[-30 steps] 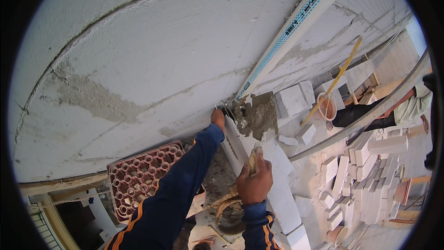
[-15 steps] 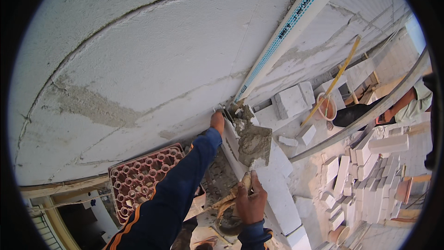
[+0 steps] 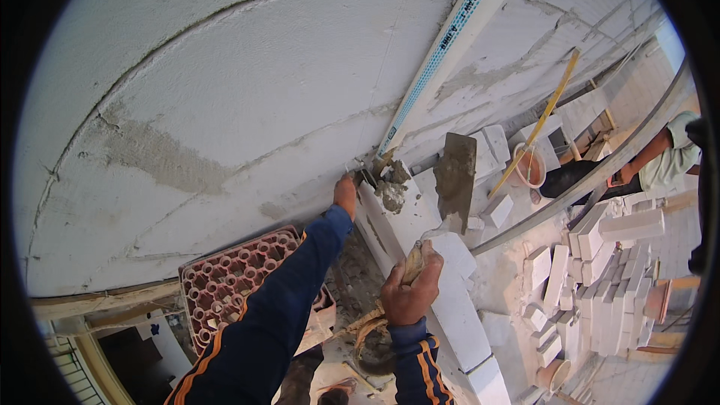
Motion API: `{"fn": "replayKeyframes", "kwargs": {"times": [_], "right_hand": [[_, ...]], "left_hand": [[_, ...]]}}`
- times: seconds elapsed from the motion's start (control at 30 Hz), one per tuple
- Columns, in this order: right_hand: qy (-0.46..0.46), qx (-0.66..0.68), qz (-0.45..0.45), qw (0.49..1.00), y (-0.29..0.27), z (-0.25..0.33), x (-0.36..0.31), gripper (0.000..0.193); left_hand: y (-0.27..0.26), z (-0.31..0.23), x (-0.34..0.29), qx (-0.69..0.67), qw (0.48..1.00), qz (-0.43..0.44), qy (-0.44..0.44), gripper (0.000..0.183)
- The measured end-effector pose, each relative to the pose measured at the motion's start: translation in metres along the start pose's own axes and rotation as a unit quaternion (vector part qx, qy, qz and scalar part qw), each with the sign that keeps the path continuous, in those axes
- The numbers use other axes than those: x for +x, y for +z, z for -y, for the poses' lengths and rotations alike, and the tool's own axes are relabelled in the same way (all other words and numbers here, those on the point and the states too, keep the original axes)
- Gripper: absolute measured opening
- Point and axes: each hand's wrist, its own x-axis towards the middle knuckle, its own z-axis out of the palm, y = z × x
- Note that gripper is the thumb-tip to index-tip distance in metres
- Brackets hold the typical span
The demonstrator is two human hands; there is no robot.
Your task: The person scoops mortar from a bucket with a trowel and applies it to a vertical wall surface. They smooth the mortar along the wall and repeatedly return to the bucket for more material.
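My right hand (image 3: 411, 285) is closed round the handle of a trowel (image 3: 456, 184). Its blade, smeared with grey mortar, is raised to the right of a lump of wet mortar (image 3: 392, 193). That lump lies on top of a low wall of white blocks (image 3: 457, 315), at the foot of a white pipe (image 3: 427, 82) with a blue printed stripe. My left hand (image 3: 346, 193) is closed beside the big plastered wall (image 3: 247, 90), at the mortar's left. A small dark metal piece (image 3: 366, 177) shows by its fingertips; what the hand grips is mostly hidden.
A reddish plastic crate (image 3: 232, 281) stands left of my left forearm. Stacked white blocks (image 3: 611, 285), a bucket (image 3: 529, 166) and a yellow stick (image 3: 536, 127) are at the right. Beyond a curved grey bar (image 3: 585, 191), another person's arm (image 3: 646, 159) shows.
The trowel has swung up and right off the mortar, its blade turning more upright. Less mortar lies on the blocks under it. My left hand stays at the wall.
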Motion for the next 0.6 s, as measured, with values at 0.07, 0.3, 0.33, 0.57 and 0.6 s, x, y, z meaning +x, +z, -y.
{"fn": "replayKeyframes", "kwargs": {"times": [0.07, 0.3, 0.33, 0.57, 0.6], "right_hand": [[0.012, -0.019, 0.05, 0.999, 0.004, -0.009, -0.006, 0.049], [0.015, 0.069, -0.046, 0.996, -0.032, -0.013, -0.051, 0.045], [0.048, 0.083, -0.044, 0.994, -0.042, -0.014, -0.067, 0.044], [0.351, 0.015, 0.102, 0.931, -0.129, -0.072, -0.299, 0.034], [0.344, -0.036, 0.107, 0.932, -0.139, -0.09, -0.329, 0.033]], "left_hand": [[0.0, -0.003, -0.005, -0.051, 0.998, -0.022, -0.03, 0.049], [0.006, -0.023, -0.026, 0.033, 0.999, -0.007, 0.004, 0.043], [0.007, -0.028, -0.031, 0.046, 0.999, -0.009, 0.022, 0.042], [0.006, -0.05, -0.072, -0.027, 0.991, 0.091, 0.099, 0.055], [0.007, -0.052, -0.076, -0.036, 0.989, 0.093, 0.108, 0.059]]}}
